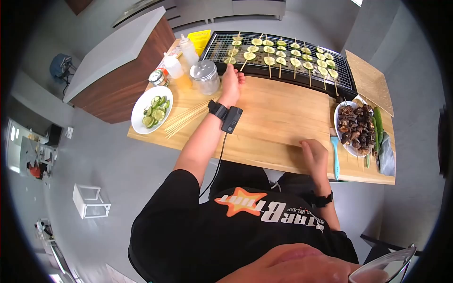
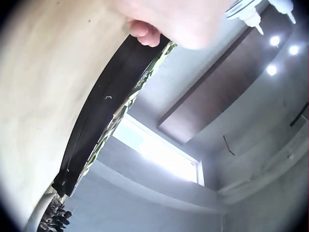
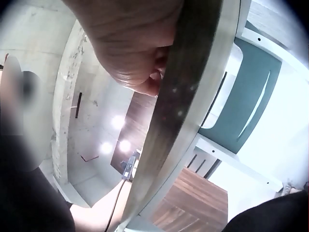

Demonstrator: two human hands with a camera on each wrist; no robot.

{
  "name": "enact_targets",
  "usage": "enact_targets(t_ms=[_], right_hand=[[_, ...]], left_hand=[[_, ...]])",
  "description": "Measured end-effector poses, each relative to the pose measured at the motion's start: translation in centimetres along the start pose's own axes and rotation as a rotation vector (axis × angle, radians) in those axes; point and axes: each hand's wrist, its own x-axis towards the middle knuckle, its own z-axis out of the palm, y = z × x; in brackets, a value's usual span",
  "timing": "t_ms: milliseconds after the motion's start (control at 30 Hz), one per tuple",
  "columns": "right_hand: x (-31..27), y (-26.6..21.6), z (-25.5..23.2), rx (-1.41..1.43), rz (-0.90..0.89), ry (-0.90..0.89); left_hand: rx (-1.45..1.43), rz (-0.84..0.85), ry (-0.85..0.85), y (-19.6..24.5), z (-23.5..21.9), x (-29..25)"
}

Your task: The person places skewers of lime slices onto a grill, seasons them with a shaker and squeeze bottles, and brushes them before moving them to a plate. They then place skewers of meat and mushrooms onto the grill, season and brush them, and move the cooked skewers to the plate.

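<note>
In the head view, my left hand (image 1: 231,85) is at the front left corner of the black grill (image 1: 283,73), fingers curled and thumb tip at the lower end of the leftmost skewer of green slices (image 1: 230,60). The left wrist view shows its curled fingers (image 2: 145,34) beside the grill's dark side; the skewer end is hidden there. Several more skewers of round slices lie across the wire grate. My right hand (image 1: 315,158) rests at the front edge of the wooden table (image 1: 278,158), loosely curled; the right wrist view shows this hand (image 3: 140,58) against the edge.
Left on the table are a white bowl of slices (image 1: 137,113), bare sticks (image 1: 181,120), a lidded jar (image 1: 205,85) and squeeze bottles (image 1: 188,49). A cutting board (image 1: 283,106) lies before the grill. Right are a blue brush (image 1: 336,160), dark meat skewers (image 1: 354,129) and green cucumbers (image 1: 377,125).
</note>
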Motion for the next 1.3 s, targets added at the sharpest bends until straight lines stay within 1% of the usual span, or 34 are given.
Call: enact_targets(t_ms=[67,100,200,233,333,400,467,567,600,667,733,833,933,967,1033,1067,1100,1133,1200,1300], right_hand=[[-0.1,0.5,-0.2,0.059,-0.007,-0.007],[-0.2,0.7,-0.2,0.077,-0.004,-0.009],[-0.2,0.8,-0.2,0.111,-0.003,-0.017],[-0.2,0.5,-0.3,0.106,-0.003,-0.021],[-0.1,0.2,-0.6,0.102,0.017,-0.033],[-0.2,0.1,-0.6,0.103,0.03,-0.045],[-0.1,-0.1,-0.6,0.104,0.034,-0.052],[-0.1,0.0,-0.8,0.082,0.041,-0.053],[-0.2,0.0,-0.9,0.091,0.048,-0.053],[-0.2,-0.1,-1.0,0.108,0.063,-0.053],[-0.3,0.1,-0.9,0.121,0.034,-0.038],[-0.2,0.4,-0.7,0.132,-0.007,-0.033],[-0.2,0.7,-0.7,0.149,-0.023,-0.04],[-0.2,0.8,-0.7,0.159,-0.024,-0.04],[-0.2,0.7,-0.8,0.164,-0.032,-0.038],[-0.2,0.6,-0.9,0.167,-0.036,-0.033],[-0.2,0.5,-0.9,0.16,-0.041,-0.036],[-0.2,0.5,-1.0,0.152,-0.045,-0.039],[-0.2,0.5,-1.2,0.133,-0.048,-0.043],[-0.3,0.7,-1.2,0.123,-0.038,-0.044]], left_hand=[[-0.013,-0.029,-0.084,0.5,-0.8,-1.1],[0.023,-0.027,-0.157,0.7,-1.8,-2.0],[0.47,0.566,-0.017,2.0,-3.3,-4.9],[0.5,0.622,0.002,4.1,-3.3,-6.8],[0.804,0.954,0.303,6.7,-5.1,-6.7],[0.955,0.931,0.268,8.0,-6.0,-6.0],[1.115,0.891,0.245,8.0,-7.0,-4.6],[0.927,0.753,0.09,7.0,-7.9,-2.6],[0.93,0.734,0.085,6.7,-8.0,-2.2],[0.938,0.694,0.075,7.3,-6.9,-3.2],[1.01,0.817,0.051,7.9,-5.9,-3.1],[1.15,1.049,0.031,10.4,-3.2,-3.3],[1.384,1.12,-0.01,13.6,-0.2,-3.1],[1.464,1.179,-0.018,14.1,0.3,-2.2],[1.702,1.15,-0.034,14.4,0.8,-0.5],[1.821,1.135,-0.043,14.2,1.2,0.5],[1.833,1.167,-0.114,13.8,1.7,1.6],[1.853,1.222,-0.154,13.4,2.9,2.2],[1.886,1.326,-0.234,11.3,5.9,2.7],[1.757,1.368,-0.435,7.5,13.0,0.5]])
